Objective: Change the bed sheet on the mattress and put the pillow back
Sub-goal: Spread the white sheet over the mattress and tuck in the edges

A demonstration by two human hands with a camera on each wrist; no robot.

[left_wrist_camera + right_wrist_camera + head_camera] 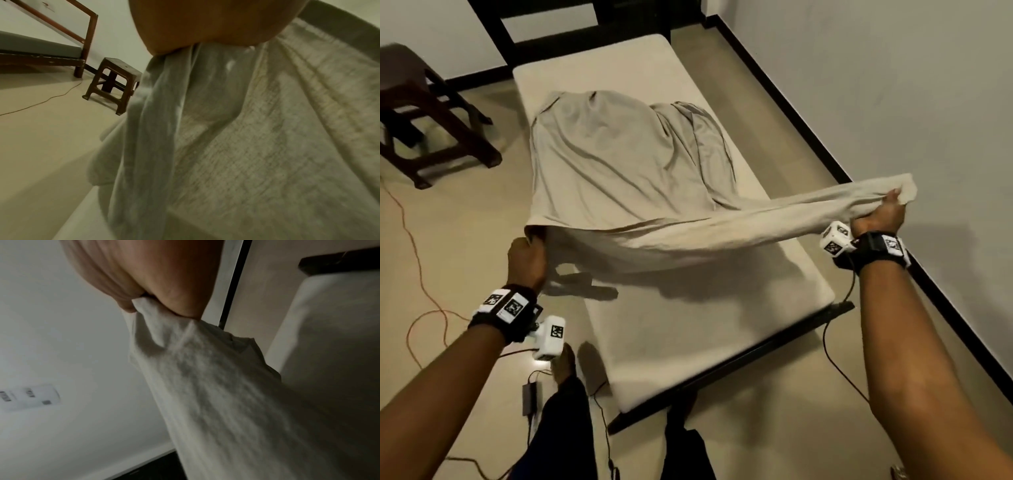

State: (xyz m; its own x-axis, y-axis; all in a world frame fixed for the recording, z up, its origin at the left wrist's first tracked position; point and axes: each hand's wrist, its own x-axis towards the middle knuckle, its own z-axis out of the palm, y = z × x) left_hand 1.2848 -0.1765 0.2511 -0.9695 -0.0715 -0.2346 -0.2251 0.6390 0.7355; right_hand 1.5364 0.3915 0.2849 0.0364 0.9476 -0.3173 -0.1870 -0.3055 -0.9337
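Observation:
A beige bed sheet (pixel 619 164) lies crumpled over the middle of the bare cream mattress (pixel 688 325), its near edge lifted and stretched between my hands. My left hand (pixel 527 253) grips one bunched corner at the mattress's left side. Out to the right, past the mattress edge, my right hand (pixel 883 212) holds the other bunched corner. In the left wrist view the sheet (pixel 246 146) hangs down from my left hand (pixel 205 24). The right wrist view shows the sheet (pixel 205 369) pinched in my right hand (pixel 144 280). No pillow is in view.
A dark brown stool (pixel 424 113) stands on the floor left of the bed. An orange cable (pixel 417 260) trails over the floor, with a black adapter (pixel 530 397) by my feet. The white wall (pixel 893 85) runs close along the bed's right side. A dark headboard frame (pixel 551 37) stands at the far end.

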